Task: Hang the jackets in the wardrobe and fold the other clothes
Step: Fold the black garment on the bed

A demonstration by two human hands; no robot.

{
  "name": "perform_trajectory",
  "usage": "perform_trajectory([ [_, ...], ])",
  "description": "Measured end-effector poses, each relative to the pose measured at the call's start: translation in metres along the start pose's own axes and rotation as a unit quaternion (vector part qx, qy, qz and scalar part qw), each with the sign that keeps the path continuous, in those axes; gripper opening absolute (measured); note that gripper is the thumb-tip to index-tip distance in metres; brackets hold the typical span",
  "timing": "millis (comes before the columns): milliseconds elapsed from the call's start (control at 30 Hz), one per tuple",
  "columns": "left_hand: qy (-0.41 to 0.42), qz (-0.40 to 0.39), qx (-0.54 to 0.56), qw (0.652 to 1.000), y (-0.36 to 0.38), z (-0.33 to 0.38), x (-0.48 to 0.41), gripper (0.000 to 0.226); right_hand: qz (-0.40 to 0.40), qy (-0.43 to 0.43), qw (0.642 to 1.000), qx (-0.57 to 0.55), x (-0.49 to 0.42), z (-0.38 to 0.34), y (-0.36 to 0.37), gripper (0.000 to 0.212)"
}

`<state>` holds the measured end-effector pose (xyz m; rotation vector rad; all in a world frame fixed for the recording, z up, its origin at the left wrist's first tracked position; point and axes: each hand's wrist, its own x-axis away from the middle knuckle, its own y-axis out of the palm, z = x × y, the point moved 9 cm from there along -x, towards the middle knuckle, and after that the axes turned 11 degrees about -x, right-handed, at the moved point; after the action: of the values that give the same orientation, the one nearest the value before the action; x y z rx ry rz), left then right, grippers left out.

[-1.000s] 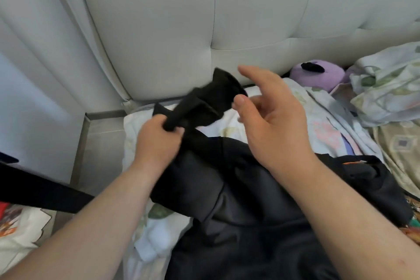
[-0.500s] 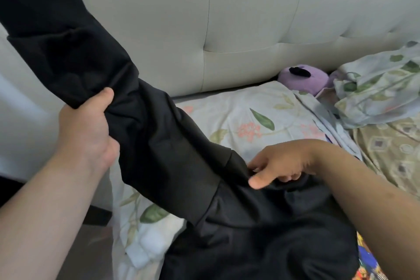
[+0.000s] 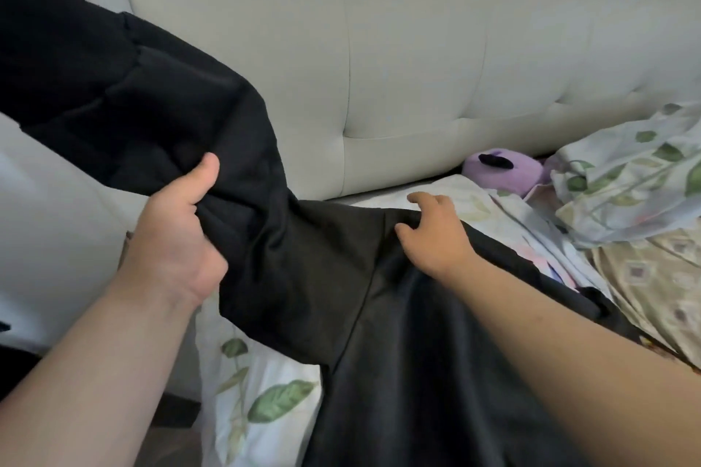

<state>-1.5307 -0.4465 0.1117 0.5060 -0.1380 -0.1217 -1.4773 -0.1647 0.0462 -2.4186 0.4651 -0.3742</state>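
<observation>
The left hand (image 3: 178,239) has its grip clenched round a bunched sleeve (image 3: 125,87) of a black garment (image 3: 398,353), thumb pressed on top of the cloth and fingers wrapped out of sight beneath it. The sleeve is lifted off the bed and rises wide and dark toward the upper left corner of the view. The right hand (image 3: 432,235) grasps the same garment where the sleeve joins the body, its fingers curled over the far edge of the fabric and the thumb lying on the near side beside a seam. Between the two hands the cloth is drawn into taut creases. The body of the garment lies spread on the bed, running from the right hand down to the bottom edge of the frame and passing under the right forearm. Beneath it is a white bed sheet (image 3: 265,402) printed with green leaves. A pale padded headboard (image 3: 417,68) fills the background. At its foot, to the right, a purple soft toy (image 3: 500,174) rests against a crumpled heap of leaf-print bedding (image 3: 626,178), with a beige patterned cloth (image 3: 652,284) just below that heap
</observation>
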Motion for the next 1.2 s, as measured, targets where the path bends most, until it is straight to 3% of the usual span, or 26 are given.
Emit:
perform_trajectory([
  [67, -0.034, -0.054, -0.003, 0.998, 0.020, -0.004, 0.016, 0.028, -0.062, 0.041, 0.973, -0.218, 0.016, -0.013, 0.011, 0.027],
  [133, -0.073, -0.096, -0.031, 0.992, 0.039, -0.014, 0.035, 0.028, -0.169, 0.153, 0.864, -0.449, 0.039, -0.021, 0.021, 0.049],
  [200, -0.118, -0.135, -0.066, 0.982, 0.053, -0.030, 0.057, 0.033, -0.251, 0.226, 0.766, -0.546, 0.062, -0.029, 0.016, 0.077],
  [233, -0.132, -0.157, -0.095, 0.974, 0.059, -0.037, 0.068, 0.040, -0.284, 0.239, 0.741, -0.559, 0.068, -0.030, 0.012, 0.089],
  [367, -0.145, -0.268, -0.244, 0.921, 0.089, -0.047, 0.117, 0.032, -0.346, 0.288, 0.718, -0.532, 0.103, -0.023, -0.006, 0.099],
  [433, -0.125, -0.309, -0.352, 0.875, 0.100, -0.044, 0.137, 0.024, -0.342, 0.314, 0.723, -0.511, 0.122, -0.016, -0.010, 0.080],
  [533, -0.085, -0.252, -0.511, 0.818, 0.091, -0.037, 0.153, 0.041, -0.350, 0.330, 0.749, -0.457, 0.155, 0.000, -0.009, 0.025],
  [633, -0.039, -0.192, -0.588, 0.785, 0.073, -0.034, 0.177, 0.055, -0.347, 0.341, 0.750, -0.448, 0.184, 0.020, -0.004, 0.021],
  [700, -0.082, -0.114, -0.653, 0.745, 0.036, -0.051, 0.197, 0.067, -0.327, 0.345, 0.739, -0.476, 0.200, 0.032, -0.005, 0.028],
  [733, -0.161, -0.052, -0.628, 0.759, 0.009, -0.068, 0.212, 0.071, -0.316, 0.345, 0.737, -0.488, 0.208, 0.040, -0.006, 0.031],
  [800, -0.341, 0.063, -0.387, 0.854, -0.027, -0.115, 0.246, 0.053, -0.293, 0.352, 0.723, -0.517, 0.227, 0.060, -0.007, 0.038],
  [867, -0.429, 0.107, -0.176, 0.880, -0.031, -0.160, 0.268, 0.036, -0.278, 0.372, 0.702, -0.540, 0.255, 0.090, -0.003, 0.047],
  [933, -0.437, 0.119, -0.115, 0.884, -0.032, -0.184, 0.264, 0.044, -0.283, 0.395, 0.679, -0.550, 0.292, 0.125, 0.006, 0.057],
  [1033, -0.391, 0.108, -0.103, 0.908, -0.028, -0.198, 0.241, 0.056, -0.303, 0.447, 0.725, -0.428, 0.342, 0.197, 0.015, 0.045],
  [1067, -0.382, 0.099, -0.104, 0.913, -0.028, -0.201, 0.235, 0.057, -0.308, 0.470, 0.705, -0.433, 0.353, 0.198, 0.018, 0.043],
  [1100, -0.383, 0.092, -0.105, 0.913, -0.029, -0.204, 0.230, 0.059, -0.333, 0.461, 0.705, -0.424, 0.360, 0.201, 0.021, 0.055],
  [1133, -0.386, 0.080, -0.109, 0.913, -0.031, -0.207, 0.226, 0.059, -0.366, 0.391, 0.731, -0.423, 0.357, 0.208, 0.023, 0.067],
  [1167, -0.388, 0.063, -0.119, 0.912, -0.032, -0.209, 0.221, 0.056, -0.383, 0.363, 0.720, -0.451, 0.359, 0.211, 0.027, 0.059],
  [1200, -0.393, 0.042, -0.137, 0.908, -0.031, -0.211, 0.216, 0.053, -0.353, 0.429, 0.688, -0.467, 0.365, 0.223, 0.033, 0.036],
])
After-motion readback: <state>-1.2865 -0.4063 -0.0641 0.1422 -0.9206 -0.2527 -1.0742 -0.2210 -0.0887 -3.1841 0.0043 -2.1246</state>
